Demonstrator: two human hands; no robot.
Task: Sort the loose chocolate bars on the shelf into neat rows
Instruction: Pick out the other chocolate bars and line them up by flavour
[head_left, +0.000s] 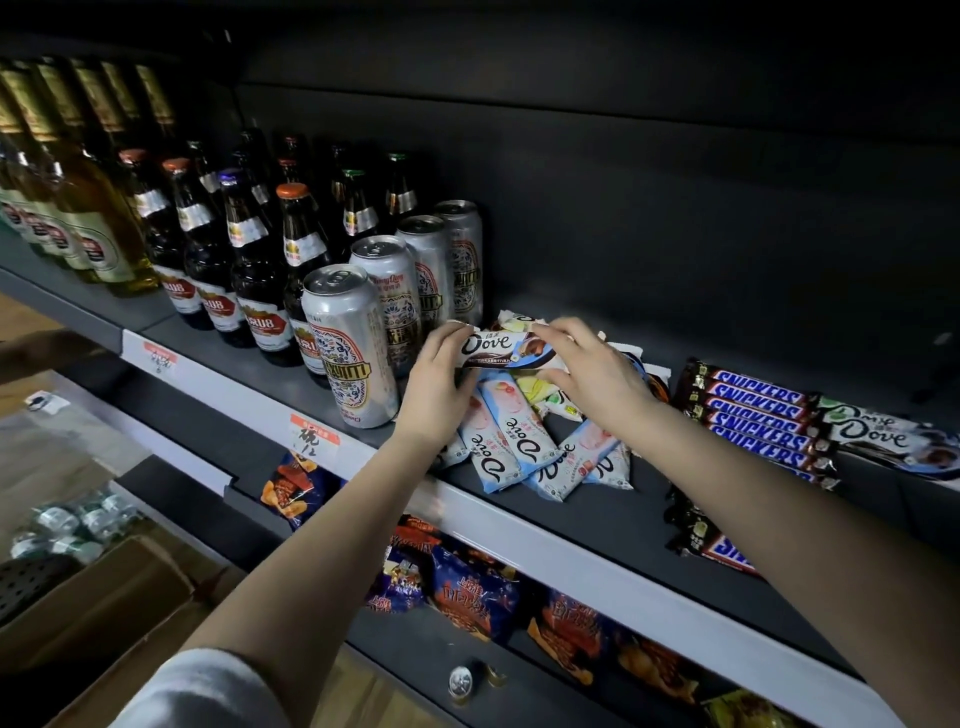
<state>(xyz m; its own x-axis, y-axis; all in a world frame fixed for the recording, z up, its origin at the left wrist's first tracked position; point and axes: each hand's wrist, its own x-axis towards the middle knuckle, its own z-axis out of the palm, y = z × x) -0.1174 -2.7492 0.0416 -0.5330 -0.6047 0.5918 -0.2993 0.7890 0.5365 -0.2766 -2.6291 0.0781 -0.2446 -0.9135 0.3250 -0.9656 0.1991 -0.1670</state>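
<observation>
Centre of frame: a white-and-brown foil-wrapped Dove chocolate bar (501, 349) is held level between both hands. The left hand (439, 379) pinches its left end and the right hand (597, 374) its right end, fingers curled over the top edge. Below it, pale blue-and-white Dove bars (511, 441) lie fanned loosely on the dark grey shelf (623, 519). Brown Snickers bars (753, 415) lie at right; silver beer cans (353, 343) stand at left.

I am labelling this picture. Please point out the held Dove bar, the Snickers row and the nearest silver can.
held Dove bar (505, 348), head view, middle of the wrapper.
Snickers row (754, 415), head view, lettering of a middle bar.
nearest silver can (349, 356), head view, front label.
</observation>
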